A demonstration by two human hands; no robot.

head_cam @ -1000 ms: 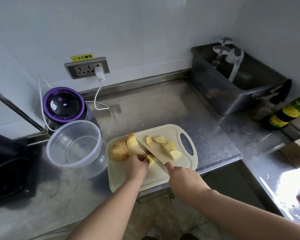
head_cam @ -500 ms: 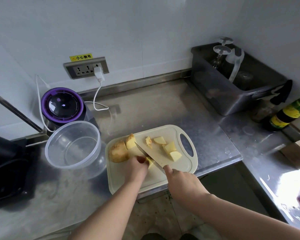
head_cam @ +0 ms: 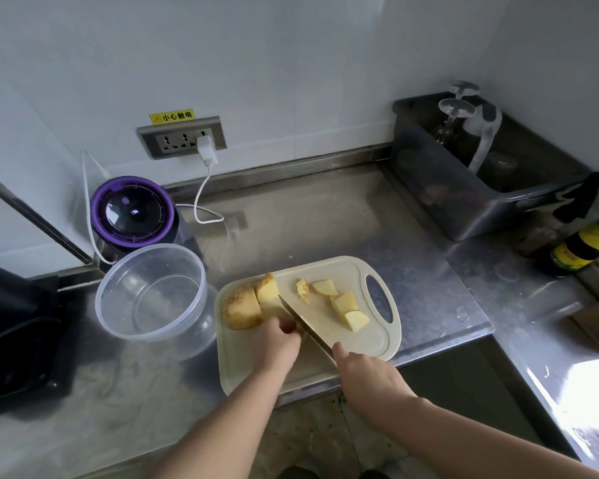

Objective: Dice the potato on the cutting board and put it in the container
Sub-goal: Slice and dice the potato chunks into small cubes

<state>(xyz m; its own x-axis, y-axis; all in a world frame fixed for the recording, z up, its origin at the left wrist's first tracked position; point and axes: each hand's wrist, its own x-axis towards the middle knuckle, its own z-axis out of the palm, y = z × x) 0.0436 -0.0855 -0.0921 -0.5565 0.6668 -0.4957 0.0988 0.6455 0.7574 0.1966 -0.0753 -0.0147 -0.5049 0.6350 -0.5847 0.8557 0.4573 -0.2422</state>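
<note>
Working at the worktop's point(head_cam: 325, 219) front edge, you have the empty container point(head_cam: 159, 305) just left of the cutting board point(head_cam: 360, 340). Your left hand's point(head_cam: 277, 347) curled fingers pin the potato point(head_cam: 246, 305) at the board's left end, and your right hand point(head_cam: 367, 378) grips the knife point(head_cam: 305, 323): press straight down, fingertips tucked.

Container point(head_cam: 153, 295) (blender point(head_cam: 132, 212) behind) crowds left edge of cutting board point(head_cam: 360, 340).

**Dim, even light, one glare patch**

Soft, flat light fills the kitchen corner, leaving the wall point(head_cam: 291, 63) a dull grey-white and shadows faint. The steel counter point(head_cam: 325, 216) shines and burns out to white at the lower right. The cutting board point(head_cam: 343, 267) in the middle is sharpest; the black object point(head_cam: 11, 333) at left is murky. Straight lines bow toward the edges.
</note>
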